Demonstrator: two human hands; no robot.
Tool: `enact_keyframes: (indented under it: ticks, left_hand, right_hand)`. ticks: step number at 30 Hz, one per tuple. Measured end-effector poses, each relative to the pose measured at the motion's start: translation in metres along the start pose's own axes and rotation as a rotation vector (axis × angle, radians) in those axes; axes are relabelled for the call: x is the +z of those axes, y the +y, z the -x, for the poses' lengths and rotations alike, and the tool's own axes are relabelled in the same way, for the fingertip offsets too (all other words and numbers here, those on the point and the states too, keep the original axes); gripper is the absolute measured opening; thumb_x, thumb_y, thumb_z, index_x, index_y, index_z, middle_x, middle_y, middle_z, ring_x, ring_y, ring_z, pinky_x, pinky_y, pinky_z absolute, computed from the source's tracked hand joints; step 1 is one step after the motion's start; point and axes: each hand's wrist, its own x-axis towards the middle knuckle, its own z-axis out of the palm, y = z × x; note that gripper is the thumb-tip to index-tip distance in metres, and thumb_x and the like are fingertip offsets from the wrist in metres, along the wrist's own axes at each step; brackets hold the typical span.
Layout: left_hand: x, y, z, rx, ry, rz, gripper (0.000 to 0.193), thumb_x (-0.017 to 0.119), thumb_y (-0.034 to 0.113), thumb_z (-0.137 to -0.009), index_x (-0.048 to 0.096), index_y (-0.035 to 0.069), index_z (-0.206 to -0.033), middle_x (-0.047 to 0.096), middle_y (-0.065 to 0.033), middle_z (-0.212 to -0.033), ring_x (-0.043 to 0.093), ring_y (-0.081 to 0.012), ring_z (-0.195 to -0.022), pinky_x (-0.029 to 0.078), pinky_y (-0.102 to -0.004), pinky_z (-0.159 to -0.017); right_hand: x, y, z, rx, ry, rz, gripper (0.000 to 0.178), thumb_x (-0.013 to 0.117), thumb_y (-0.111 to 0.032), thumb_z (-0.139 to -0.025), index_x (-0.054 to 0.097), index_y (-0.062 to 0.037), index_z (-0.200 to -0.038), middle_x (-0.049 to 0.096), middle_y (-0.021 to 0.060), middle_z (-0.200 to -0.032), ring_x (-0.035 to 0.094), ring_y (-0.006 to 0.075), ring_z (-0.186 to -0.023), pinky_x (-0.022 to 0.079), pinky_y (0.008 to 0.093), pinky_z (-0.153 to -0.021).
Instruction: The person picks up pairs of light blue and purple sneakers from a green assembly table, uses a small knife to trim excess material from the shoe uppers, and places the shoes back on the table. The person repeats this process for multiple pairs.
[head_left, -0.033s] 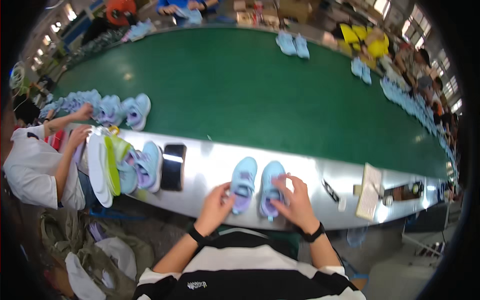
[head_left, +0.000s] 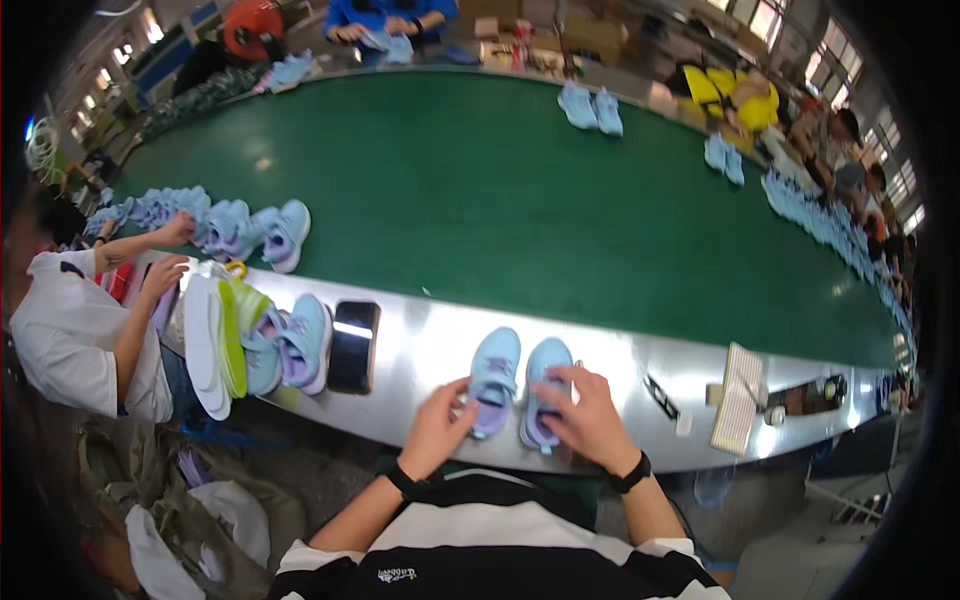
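A pair of light blue sneakers with lilac linings stands on the metal table edge before me, toes pointing away. My left hand [head_left: 438, 432] is at the outer side of the left sneaker [head_left: 495, 365], thumb and forefinger apart near its heel opening. Over the right sneaker [head_left: 549, 362] is my right hand [head_left: 592, 418], its fingers spread across the strap and the thumb by the opening. That hand hides part of the strap and side. Both hands look open, and neither visibly lifts a shoe.
A phone [head_left: 354, 346] lies left, beside more sneakers [head_left: 305, 345] and white and lime insoles [head_left: 206, 350]. A black tool [head_left: 661, 397] and a ribbed cream block [head_left: 737, 398] lie right. Beyond stretches a green belt [head_left: 450, 180] with shoes. A co-worker [head_left: 85, 330] works at left.
The whole scene sits slightly lower in view. My right fingers have shifted slightly over the right sneaker's strap; my left hand stays beside the left sneaker.
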Motion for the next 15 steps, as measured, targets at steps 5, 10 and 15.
enact_keyframes:
  ticks: [5,10,15]
  left_hand:
    - [0.011,0.015,-0.018,0.09,-0.091,0.108,0.042,0.063,0.021,-0.096,0.057,0.001,-0.133,0.069,-0.0167,-0.105,0.067,-0.0164,-0.081,0.053,-0.0278,-0.071]
    - [0.01,0.0,-0.028,0.055,-0.148,0.194,0.038,0.055,0.02,-0.101,0.056,0.0,-0.133,0.069,-0.0123,-0.11,0.065,-0.0139,-0.093,0.052,-0.0274,-0.08]
    - [0.01,-0.021,-0.034,-0.034,-0.056,0.394,0.034,0.052,0.02,-0.103,0.056,-0.002,-0.129,0.067,-0.0119,-0.113,0.063,-0.0141,-0.096,0.052,-0.0271,-0.079]
  right_hand:
    - [-0.017,0.014,-0.032,-0.331,-0.228,0.182,0.03,0.06,-0.012,-0.083,0.065,-0.0116,-0.113,0.052,0.0073,-0.131,0.047,0.0235,-0.127,0.038,0.0412,-0.101]
    - [-0.014,0.015,-0.045,-0.574,-0.259,0.422,0.014,0.059,-0.015,-0.083,0.066,-0.0116,-0.095,0.054,0.0048,-0.123,0.045,0.0208,-0.127,0.036,0.0402,-0.103]
    - [-0.036,0.027,-0.035,-0.336,-0.049,0.281,0.011,0.065,-0.018,-0.079,0.06,-0.0126,-0.087,0.06,-0.0009,-0.098,0.056,0.0162,-0.104,0.04,0.0386,-0.092]
